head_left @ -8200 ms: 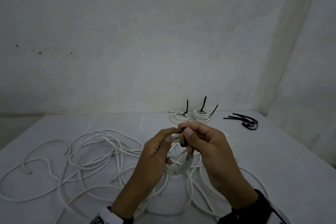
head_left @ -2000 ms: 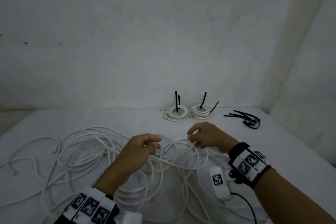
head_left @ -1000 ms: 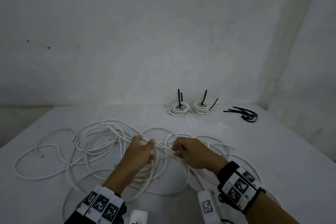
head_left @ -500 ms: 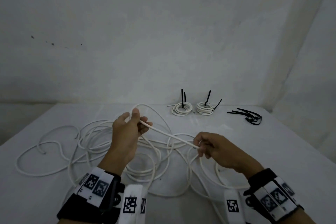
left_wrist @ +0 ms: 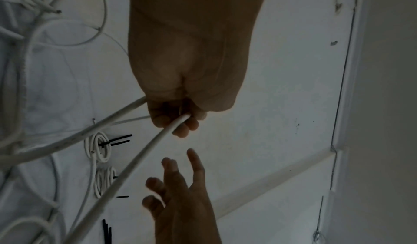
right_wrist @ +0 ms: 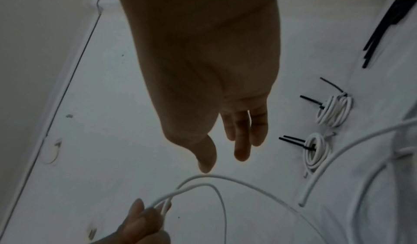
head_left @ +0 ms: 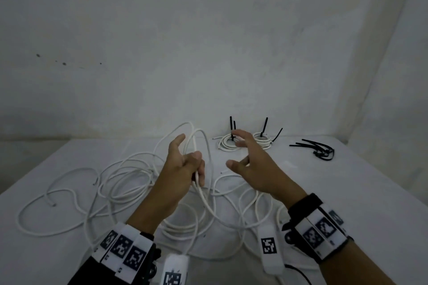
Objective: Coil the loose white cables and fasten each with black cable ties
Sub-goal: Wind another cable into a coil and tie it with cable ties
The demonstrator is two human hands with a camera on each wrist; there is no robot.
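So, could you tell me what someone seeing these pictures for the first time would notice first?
Probably the left hand, raised at the centre and gripping a loop of white cable, with the open right hand beside it holding nothing. Beneath them, loose white cables sprawl over the table. By the far wall lie two tied coils and spare black cable ties.

My left hand is raised above the table, fingers curled round a white cable, index finger pointing up. My right hand hovers just beside it, also above the table, fingers spread and loosely bent, holding nothing. Both forearms reach forward; each wrist wears a marker band.
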